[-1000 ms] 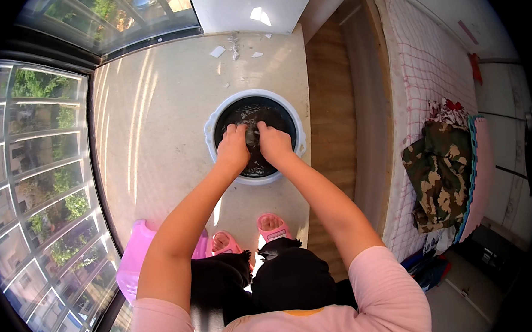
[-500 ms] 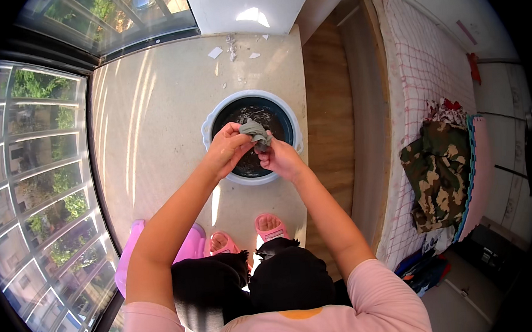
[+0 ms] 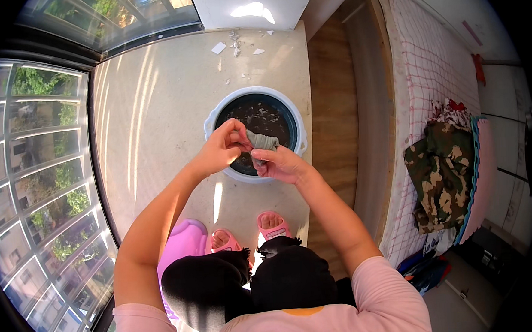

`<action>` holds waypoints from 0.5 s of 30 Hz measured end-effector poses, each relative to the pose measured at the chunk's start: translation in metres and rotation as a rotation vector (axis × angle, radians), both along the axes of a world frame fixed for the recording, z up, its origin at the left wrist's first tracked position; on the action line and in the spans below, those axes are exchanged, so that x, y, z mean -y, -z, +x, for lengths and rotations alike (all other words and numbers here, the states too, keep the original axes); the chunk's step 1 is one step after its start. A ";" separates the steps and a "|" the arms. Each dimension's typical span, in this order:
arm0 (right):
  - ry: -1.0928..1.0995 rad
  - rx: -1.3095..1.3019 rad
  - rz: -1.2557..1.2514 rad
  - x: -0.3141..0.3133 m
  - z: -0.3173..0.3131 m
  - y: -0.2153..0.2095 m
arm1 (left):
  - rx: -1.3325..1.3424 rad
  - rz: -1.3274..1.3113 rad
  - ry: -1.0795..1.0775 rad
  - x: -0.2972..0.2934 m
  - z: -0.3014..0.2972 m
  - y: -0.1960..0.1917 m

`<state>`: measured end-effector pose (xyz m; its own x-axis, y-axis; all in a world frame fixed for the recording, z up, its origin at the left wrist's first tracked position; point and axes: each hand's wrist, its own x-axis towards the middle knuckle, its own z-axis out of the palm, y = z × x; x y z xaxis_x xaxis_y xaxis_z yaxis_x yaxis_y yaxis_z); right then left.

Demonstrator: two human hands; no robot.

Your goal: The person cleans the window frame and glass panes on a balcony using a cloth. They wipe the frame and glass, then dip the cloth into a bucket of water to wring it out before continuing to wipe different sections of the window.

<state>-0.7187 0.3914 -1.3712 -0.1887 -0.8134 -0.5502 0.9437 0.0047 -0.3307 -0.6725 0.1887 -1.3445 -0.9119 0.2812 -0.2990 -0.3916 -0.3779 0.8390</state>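
Above a basin (image 3: 214, 114) with a pale blue rim and dark inside, both my hands hold a small, crumpled grey-green cloth (image 3: 263, 142). My left hand (image 3: 224, 149) is closed, its fingertips pinching the left edge of the cloth. From below and to the right, my right hand (image 3: 283, 165) grips the folded part, thumb on top. Dark, murky water (image 3: 260, 115) with light specks or reflections fills the basin. What kind of cloth piece it is cannot be made out.
Barred windows (image 3: 44, 177) run along the left. White scraps (image 3: 219, 47) lie on the floor beyond the basin. A pink plastic stool or tub (image 3: 183, 245) stands by my left leg, near my pink slippers (image 3: 273, 229). On the right, camouflage clothing (image 3: 444, 175) lies on a checked bed cover (image 3: 419, 56).
My left hand has shifted slightly left and turned at the cloth's edge. The cloth, bunched upright before, now lies folded across toward my right hand, which has moved a little lower.
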 end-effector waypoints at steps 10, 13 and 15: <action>-0.021 0.432 -0.635 0.016 0.007 -0.047 | -0.133 -0.286 0.417 -0.013 -0.037 -0.044; -0.142 0.197 -0.498 0.017 -0.005 -0.055 | -0.155 -0.417 0.414 -0.017 -0.042 -0.059; -0.255 -0.030 -0.224 0.015 -0.019 -0.070 | -0.222 -0.577 0.426 -0.015 -0.043 -0.055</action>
<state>-0.7375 0.3763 -1.3015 0.0234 -0.9366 -0.3495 0.9115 0.1636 -0.3774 -0.7159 0.2036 -1.2899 -0.8152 0.4776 -0.3277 -0.2041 0.2926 0.9342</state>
